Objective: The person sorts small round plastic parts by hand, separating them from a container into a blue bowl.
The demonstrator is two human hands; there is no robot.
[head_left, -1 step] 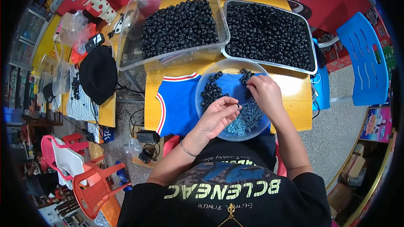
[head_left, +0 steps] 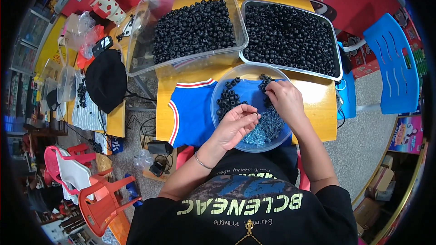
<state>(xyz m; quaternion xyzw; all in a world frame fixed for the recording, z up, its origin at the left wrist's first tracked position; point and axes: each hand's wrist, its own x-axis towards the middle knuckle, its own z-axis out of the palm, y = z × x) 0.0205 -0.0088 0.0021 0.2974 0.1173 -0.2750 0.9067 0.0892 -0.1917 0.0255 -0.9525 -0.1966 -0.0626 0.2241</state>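
Note:
A round clear plastic tub [head_left: 215,109] sits in front of me, close to my lap. Large black beads [head_left: 228,95] lie along its left side, and a smaller cluster of black beads [head_left: 265,80] lies at its upper right. Small clear-blue pieces [head_left: 256,136] are heaped in its lower right. Over the tub's middle, my left hand [head_left: 236,124] pinches a tiny dark thing between thumb and forefinger, too small to make out. My right hand [head_left: 286,102] reaches down at the upper-right cluster, fingertips pressed together; what they hold is hidden.
Behind the tub stand a clear bin [head_left: 136,54] and a white-rimmed tray [head_left: 338,59], both heaped with black beads. A blue cloth [head_left: 193,113] with striped trim lies on the yellow table [head_left: 318,113]. A black hat [head_left: 107,80] is at left; a blue chair [head_left: 393,63] stands at right.

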